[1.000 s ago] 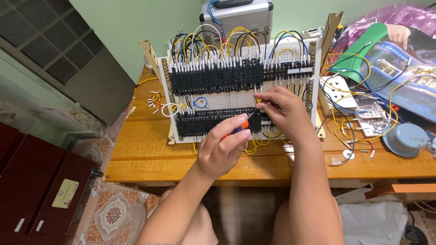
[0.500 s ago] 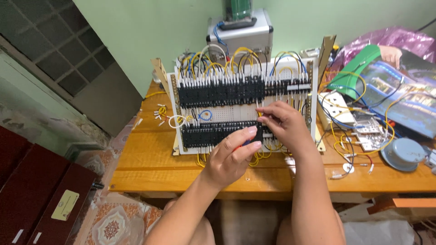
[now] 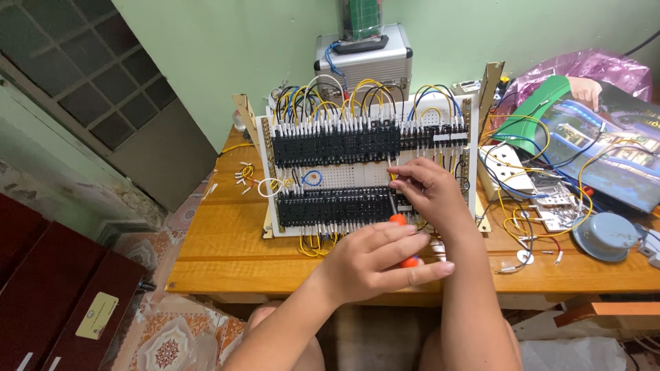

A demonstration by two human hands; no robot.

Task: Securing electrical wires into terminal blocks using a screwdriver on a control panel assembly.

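Observation:
A white wiring panel [image 3: 344, 175] stands upright on the wooden table [image 3: 227, 247]. It carries two rows of black terminal blocks [image 3: 330, 206] and many yellow, blue and black wires. My left hand [image 3: 375, 261] is closed around an orange-handled screwdriver [image 3: 397, 220], whose shaft points up at the right end of the lower row. My right hand [image 3: 430, 192] rests against that same spot, with its fingertips pinched at a wire by the terminals. What the fingers hold is too small to make out.
A silver case [image 3: 364, 62] stands behind the panel. Right of it lie a white power strip [image 3: 505, 168], tangled wires, a pink plastic bag [image 3: 584, 69], a blue printed cover [image 3: 605, 154] and a grey round object [image 3: 606, 235]. Loose wire ends [image 3: 244, 175] lie left. Dark red cabinets [image 3: 55, 295] stand on the floor.
My left hand with the screwdriver has slid a little down and right, toward the table's front edge. My right hand stays at the lower terminal row. The view has shifted slightly.

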